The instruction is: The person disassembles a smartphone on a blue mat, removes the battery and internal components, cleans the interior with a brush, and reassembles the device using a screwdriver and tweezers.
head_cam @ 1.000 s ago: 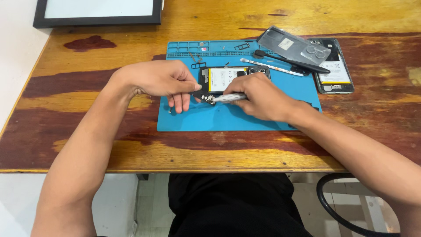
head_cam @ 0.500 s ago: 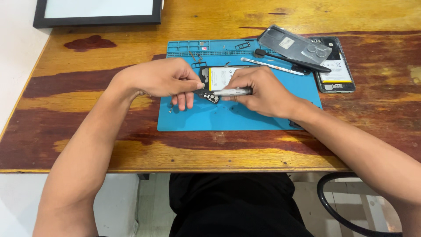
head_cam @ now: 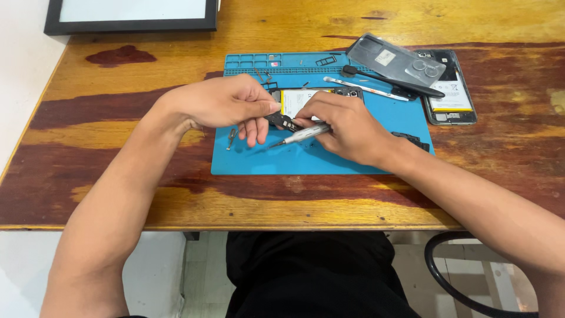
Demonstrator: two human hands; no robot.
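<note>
An opened phone with a pale battery lies on the blue repair mat. My left hand rests on the phone's left end, and its fingertips pinch a small dark part just in front of the phone. My right hand is closed around a slim silver screwdriver whose tip points left and down toward the mat; its fingers also touch that dark part.
A grey back cover, a black pry tool and a white-handled tool lie at the mat's far right. A second opened phone sits on the wooden table. A black framed panel lies at the far left.
The screwdriver has swung from lying level across the phone to pointing down-left at the mat. A small dark part has come away from the phone's near end between the fingertips.
</note>
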